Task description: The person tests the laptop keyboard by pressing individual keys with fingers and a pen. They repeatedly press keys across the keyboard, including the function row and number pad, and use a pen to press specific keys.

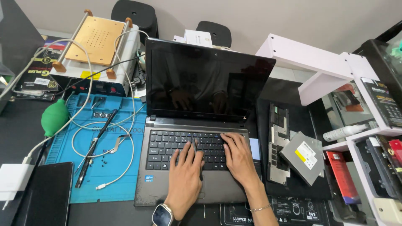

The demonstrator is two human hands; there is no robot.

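Far left on the counter [16,125] sits a white charger block [13,179], its white cable [125,138] looping over a blue work mat [113,184]. A green rubber blower bulb [54,117] lies at the mat's edge, and a long black tool [94,146] runs down the mat. Behind it stands a white machine with a tan perforated plate [97,39].

Centre now: the open grey laptop [184,190], screen dark. The left hand [184,175], a watch [162,215] on its wrist, lies flat on the keyboard [167,146], fingers spread and pressing the keys, gripping nothing. Just beside it the right hand [238,157], a thin bracelet [260,208] on its wrist, also rests open on the keys, fingers apart. The two hands sit close together but do not touch.

Right of the laptop lies a removed black panel [278,142], then a silver optical drive [303,157] tilted against it. Far right, white shelves [318,67] hold a white spray bottle [343,132] and boxes.
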